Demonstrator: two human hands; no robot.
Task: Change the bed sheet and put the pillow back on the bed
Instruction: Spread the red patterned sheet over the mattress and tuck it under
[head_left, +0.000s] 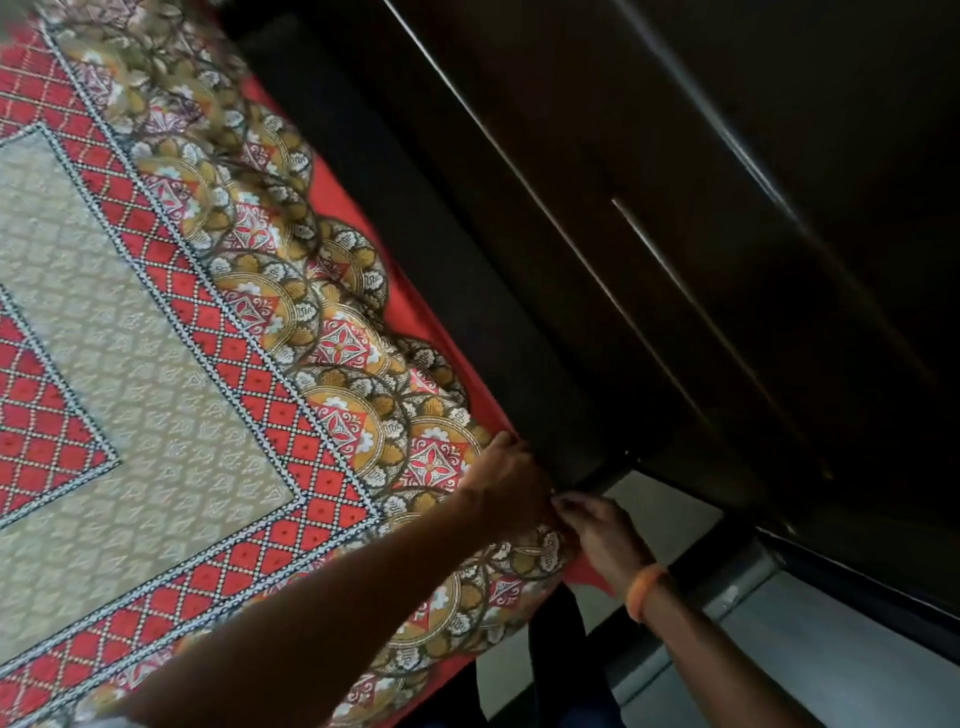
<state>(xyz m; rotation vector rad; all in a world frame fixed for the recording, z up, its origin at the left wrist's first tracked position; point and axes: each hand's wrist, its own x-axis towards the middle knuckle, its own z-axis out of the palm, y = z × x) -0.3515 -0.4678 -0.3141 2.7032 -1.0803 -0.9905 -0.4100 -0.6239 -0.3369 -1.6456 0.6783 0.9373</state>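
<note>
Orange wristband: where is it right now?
Head view, lower right: the orange wristband sits on the right wrist, just behind the right hand at the bed sheet corner.
</note>
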